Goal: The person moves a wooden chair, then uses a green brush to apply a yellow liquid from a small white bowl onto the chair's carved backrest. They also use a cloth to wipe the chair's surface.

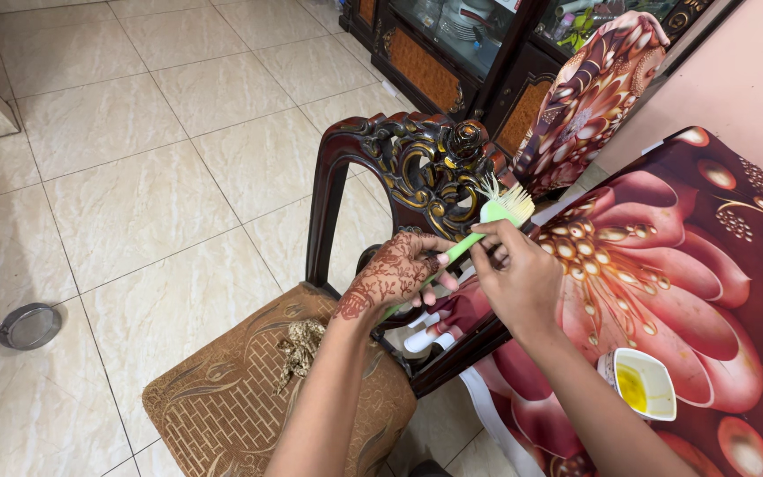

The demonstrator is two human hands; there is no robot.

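Both hands grip brush: left hand (396, 272) handle, right hand (517, 276) fingers near bristles | brush (494, 215) at carved chair (426, 168), 12 o'clock | yellow liquid bowl (645, 382), 4 o'clock, seemingly barely used

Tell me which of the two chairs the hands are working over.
The carved dark wooden chair with the woven brown seat, directly under the left hand and right hand holding the green brush. The other chair, behind it, wears a floral cover.
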